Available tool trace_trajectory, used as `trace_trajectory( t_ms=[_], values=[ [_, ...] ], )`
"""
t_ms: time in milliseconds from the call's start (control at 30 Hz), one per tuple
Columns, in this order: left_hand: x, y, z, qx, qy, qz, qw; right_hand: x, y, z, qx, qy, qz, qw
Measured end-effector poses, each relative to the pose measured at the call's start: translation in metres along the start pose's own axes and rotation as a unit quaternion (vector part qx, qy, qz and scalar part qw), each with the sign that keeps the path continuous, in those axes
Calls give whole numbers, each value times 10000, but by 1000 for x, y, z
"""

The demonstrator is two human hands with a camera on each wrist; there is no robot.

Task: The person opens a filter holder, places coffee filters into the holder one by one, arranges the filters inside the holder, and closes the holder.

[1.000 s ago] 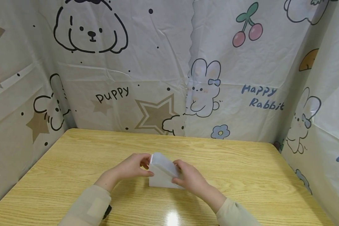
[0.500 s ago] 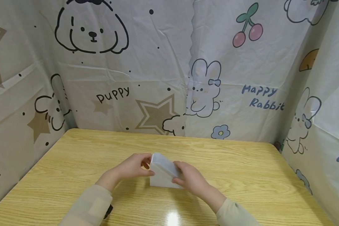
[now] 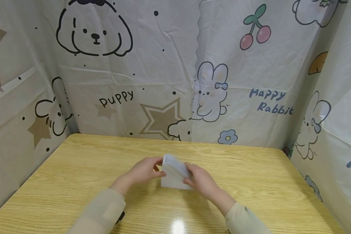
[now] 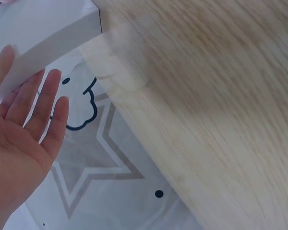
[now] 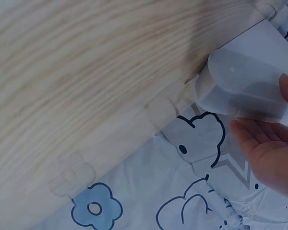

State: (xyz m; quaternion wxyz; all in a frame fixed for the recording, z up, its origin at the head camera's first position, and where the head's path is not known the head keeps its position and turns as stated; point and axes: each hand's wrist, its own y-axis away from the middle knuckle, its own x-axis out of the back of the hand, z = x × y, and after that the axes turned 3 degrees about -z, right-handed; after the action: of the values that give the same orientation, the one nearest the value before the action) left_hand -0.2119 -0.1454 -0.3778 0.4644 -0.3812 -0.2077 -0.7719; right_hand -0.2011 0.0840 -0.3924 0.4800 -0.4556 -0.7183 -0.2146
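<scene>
A white box (image 3: 171,179) stands upright near the middle of the wooden table, and a translucent plastic case (image 3: 175,164) with a rounded end slants along its upper side. My left hand (image 3: 143,170) holds the box's left end between thumb and fingers. In the left wrist view its fingers (image 4: 47,93) reach behind the box, with the thumb in front. From the right, my right hand (image 3: 203,182) grips the case, thumb on the near side. The right wrist view shows the case's rounded end (image 5: 216,72) sticking out past that hand; part of the box lies hidden behind it.
The wooden table (image 3: 105,152) has light-coloured grain and a bright reflection near its front. A printed fabric curtain (image 3: 152,71) with animals and stars closes off the back and both sides. A small black object (image 3: 120,217) shows by the left sleeve.
Both hands, with the box and case between them, have shifted slightly right and farther from the body within the last half second. The holds look the same.
</scene>
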Motion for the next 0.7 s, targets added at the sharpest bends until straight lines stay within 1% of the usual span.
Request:
trace_trajectory(
  t_ms=[233,467,533,700],
  values=[
    [-7,-10,3,265,-135,155,9994,2,-4,8,-65,19,140,9999],
    [-12,-18,5,498,-88,219,9985,4,-4,13,-241,-38,162,9996],
    [-12,-19,5,531,-86,248,9982,4,-4,14,-240,-46,150,9996],
    [-13,-18,5,469,-123,310,9983,5,-5,14,-245,-70,131,9996]
  ],
)
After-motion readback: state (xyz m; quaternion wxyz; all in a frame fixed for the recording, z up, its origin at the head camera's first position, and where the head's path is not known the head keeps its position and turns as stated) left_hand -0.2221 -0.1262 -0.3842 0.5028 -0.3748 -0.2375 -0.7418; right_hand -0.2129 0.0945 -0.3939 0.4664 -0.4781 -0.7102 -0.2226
